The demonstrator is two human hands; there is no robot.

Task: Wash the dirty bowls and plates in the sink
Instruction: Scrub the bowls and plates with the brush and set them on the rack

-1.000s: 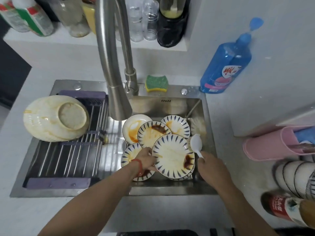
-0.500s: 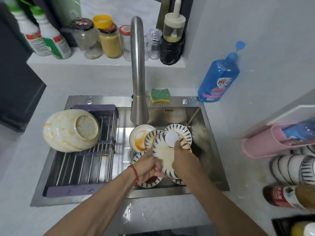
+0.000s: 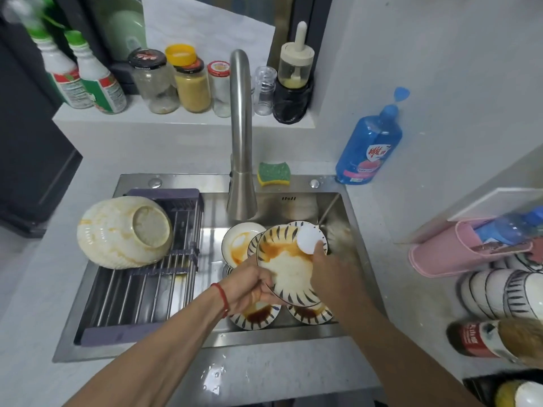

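Over the steel sink (image 3: 357,230): left hand (image 3: 249,289) grips round glazed sauce-smeared plate (image 3: 289,265); right hand (image 3: 329,267) holds white disc-shaped scrubber (image 3: 308,238) against it.

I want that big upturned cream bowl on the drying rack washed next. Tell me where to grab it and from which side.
Judging by its pose, take the big cream bowl by its raised round foot ring, or cup the domed wall with a spread hand. It lies upside down, tilted, on the grey roll-up rack, rim hidden underneath. Come from above and the left, since the steel faucet stands to the right.
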